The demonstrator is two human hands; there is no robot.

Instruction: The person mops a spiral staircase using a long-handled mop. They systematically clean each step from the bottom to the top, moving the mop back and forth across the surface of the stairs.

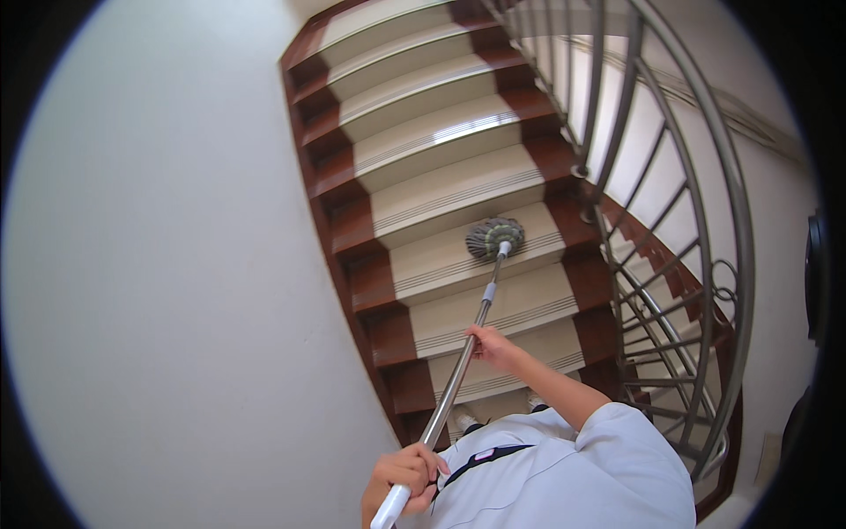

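Note:
A mop with a steel pole [450, 391] slants up the staircase away from me. Its grey strip mop head [494, 238] rests on a beige stair tread [436, 250], near the tread's right half. My left hand [404, 477] is wrapped around the pole's upper end, just above the white grip end [391, 508]. Farther down the pole, my right hand [490, 347] grips the metal with its fingers curled round it. A pale collar [489, 291] joins the pole sections between my right hand and the mop head.
Stairs with dark red side borders [377, 280] rise ahead of me. A metal railing [732, 172] curves along the right, with lower steps [654, 291] behind its bars. The white wall [185, 264] runs close on the left. My shoes [464, 419] stand on a step below the mop.

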